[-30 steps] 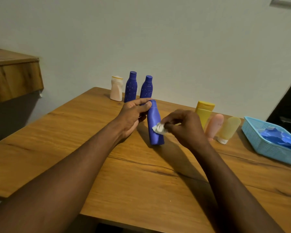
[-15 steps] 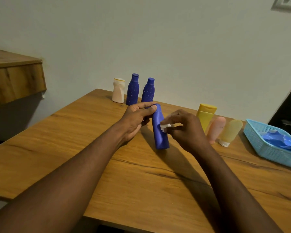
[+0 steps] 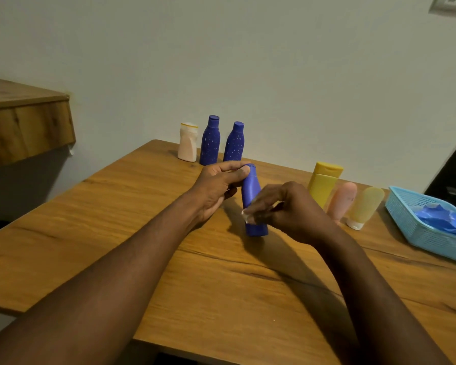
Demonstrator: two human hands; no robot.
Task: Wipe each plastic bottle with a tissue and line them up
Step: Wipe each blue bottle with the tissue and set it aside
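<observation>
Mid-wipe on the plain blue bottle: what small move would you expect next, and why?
Probably a short stroke of the tissue down to the base of the blue bottle. The right hand pinches the tissue against the bottle's lower body, just above the base, so that last strip looks unwiped. The left hand grips the cap end and steadies it for the stroke.

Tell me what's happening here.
A person is wiping a plain blue bottle that stands tilted on the table. The left hand grips its top; the right hand pinches a tissue against its lower body. A cream bottle and two speckled bottles stand lined up by the wall. A yellow bottle, pink tube and pale-yellow tube sit at the right, beside a basket.
</observation>
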